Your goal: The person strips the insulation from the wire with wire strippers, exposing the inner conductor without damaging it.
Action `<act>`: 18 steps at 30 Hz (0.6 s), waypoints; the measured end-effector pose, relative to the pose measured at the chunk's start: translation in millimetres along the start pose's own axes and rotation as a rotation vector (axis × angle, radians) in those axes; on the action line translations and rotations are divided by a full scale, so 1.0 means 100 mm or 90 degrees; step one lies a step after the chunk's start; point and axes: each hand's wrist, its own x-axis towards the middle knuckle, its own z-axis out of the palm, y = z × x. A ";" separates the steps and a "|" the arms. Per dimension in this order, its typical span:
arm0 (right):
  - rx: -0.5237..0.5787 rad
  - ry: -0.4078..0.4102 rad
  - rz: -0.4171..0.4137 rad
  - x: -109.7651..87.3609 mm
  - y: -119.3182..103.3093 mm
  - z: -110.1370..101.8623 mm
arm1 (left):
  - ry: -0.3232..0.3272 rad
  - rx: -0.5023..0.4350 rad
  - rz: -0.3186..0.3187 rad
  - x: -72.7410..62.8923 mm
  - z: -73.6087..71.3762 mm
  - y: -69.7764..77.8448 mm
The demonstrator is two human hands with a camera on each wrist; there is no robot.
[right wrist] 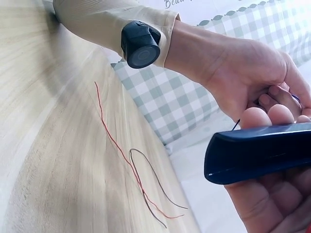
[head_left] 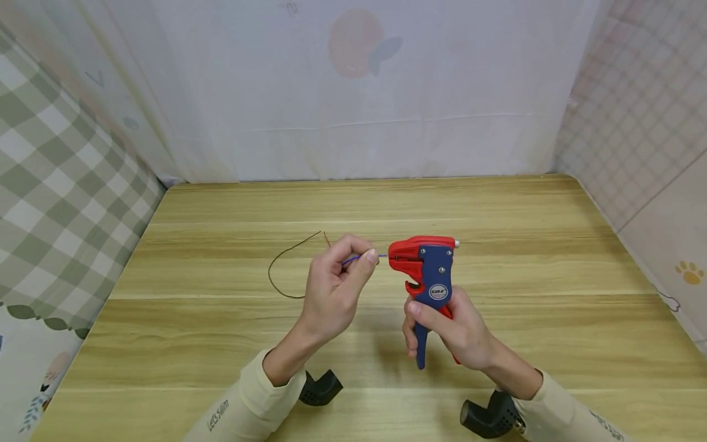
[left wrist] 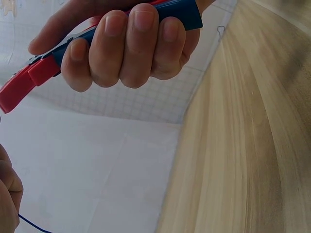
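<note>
Near the centre of the head view, the left hand (head_left: 334, 296) pinches a blue wire (head_left: 355, 259) between thumb and curled fingers, its short free end pointing to 3 o'clock. Facing it, the right hand (head_left: 455, 328) wraps its fingers round the handle of a red-and-blue wire stripper (head_left: 433, 276), which stands with handles towards 6 o'clock and its slotted red nose towards 9 o'clock. Wire tip and slot lie nearly in line, just beside each other; whether they touch, I cannot tell. Above the worktop (head_left: 204, 344), the left hand is the nearer to the nose. From that hand, a dark wire (head_left: 270, 268) loops out at 10 o'clock and a red wire (head_left: 327, 239) shows at 12.

From the left wrist, the stripper's nose points to 8 o'clock; the blue wire trails from the left fingers towards 4 o'clock.

From the right wrist, the left hand is at 12 o'clock from the handle; the red and dark wires cross on the worktop, towards 8.
</note>
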 end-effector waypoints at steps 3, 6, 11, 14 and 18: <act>-0.004 0.027 0.002 -0.01 0.00 0.01 | 0.000 0.005 -0.004 0.00 0.00 0.00; -0.026 0.061 0.014 -0.01 0.00 0.02 | 0.001 0.015 -0.010 0.00 0.01 0.00; -0.029 0.061 0.028 0.00 0.01 0.00 | 0.011 0.021 -0.021 -0.01 0.02 -0.02; -0.017 0.044 0.027 -0.01 0.00 -0.02 | 0.016 0.019 -0.031 -0.02 0.02 -0.03; -0.006 0.027 0.024 -0.01 -0.01 -0.02 | 0.018 0.014 -0.042 -0.01 0.03 -0.03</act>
